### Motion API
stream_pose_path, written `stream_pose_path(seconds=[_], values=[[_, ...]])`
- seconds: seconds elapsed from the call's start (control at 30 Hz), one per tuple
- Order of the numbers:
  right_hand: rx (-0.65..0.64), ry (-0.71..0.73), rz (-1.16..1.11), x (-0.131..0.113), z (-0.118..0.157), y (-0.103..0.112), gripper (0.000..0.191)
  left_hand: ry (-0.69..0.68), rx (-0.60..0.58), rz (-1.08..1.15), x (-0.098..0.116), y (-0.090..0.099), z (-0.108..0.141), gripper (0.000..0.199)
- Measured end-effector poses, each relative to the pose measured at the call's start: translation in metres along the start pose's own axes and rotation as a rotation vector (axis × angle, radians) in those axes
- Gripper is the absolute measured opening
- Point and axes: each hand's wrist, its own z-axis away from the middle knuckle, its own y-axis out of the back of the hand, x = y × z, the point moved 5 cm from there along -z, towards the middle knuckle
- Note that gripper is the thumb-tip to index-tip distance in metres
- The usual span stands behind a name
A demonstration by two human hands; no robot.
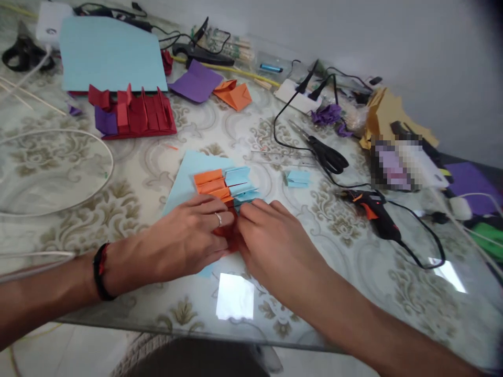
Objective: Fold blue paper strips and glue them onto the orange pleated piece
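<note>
My left hand point(188, 235), with a ring and a black wrist band, is closed against folded orange paper strips point(210, 182) in the middle of the table. My right hand point(271, 235) is curled with fingertips pinched at the near end of folded light blue paper strips point(238, 177), touching the left hand's fingers. Both sets of strips stand side by side on a light blue sheet point(178, 180). Red-orange paper shows between the hands; my fingers hide most of it. A small folded blue piece point(297, 178) lies to the right.
A glue gun point(379, 212) with a looping cord and black scissors point(328, 154) lie to the right. Red folded paper point(147, 112), a blue stack point(113, 55), purple paper point(197, 81) and orange paper point(234, 95) sit behind. A power strip point(298, 95) stands by the wall.
</note>
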Motion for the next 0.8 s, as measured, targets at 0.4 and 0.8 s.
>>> stream_pose_path(seconds=[0.4, 0.8], values=[[0.010, 0.004, -0.091, 0.013, 0.006, -0.003, 0.019, 0.003, 0.004, 0.026, -0.003, 0.000, -0.001, 0.030], [0.011, -0.018, -0.172, 0.014, 0.014, -0.004, 0.019, 0.008, -0.008, 0.034, -0.002, 0.001, 0.003, 0.029]])
